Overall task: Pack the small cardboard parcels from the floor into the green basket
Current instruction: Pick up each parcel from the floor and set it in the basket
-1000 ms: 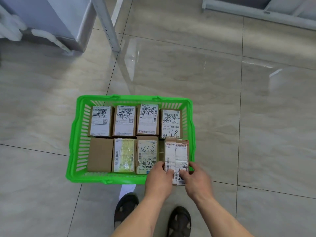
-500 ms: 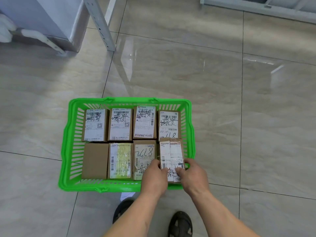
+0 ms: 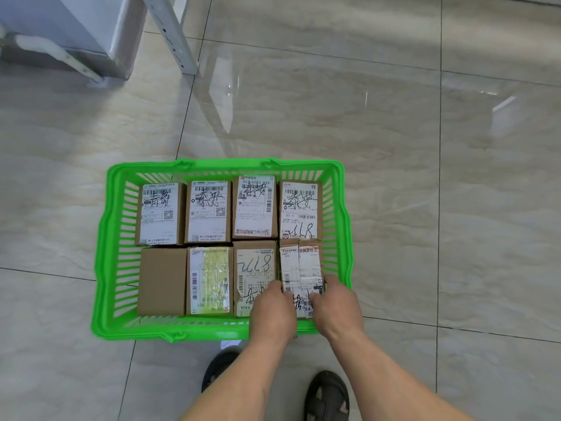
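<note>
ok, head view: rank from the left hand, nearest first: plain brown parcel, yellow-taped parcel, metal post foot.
From the left hand:
1. yellow-taped parcel, near row, just left of it.
2. plain brown parcel, near-left corner of the basket.
3. metal post foot, far across the floor.

Head view. My left hand (image 3: 273, 311) and right hand (image 3: 337, 308) cover the near end of the last parcel (image 3: 300, 268), so I cannot read the lower part of its label; their fingertips are hidden beneath the backs of the hands. The left hand also masks a corner of the neighbouring parcel (image 3: 255, 268). My forearms are cut by the lower edge. The fine print on every label is too small to read. The grey cabinet (image 3: 76, 22) is cropped at top left.
</note>
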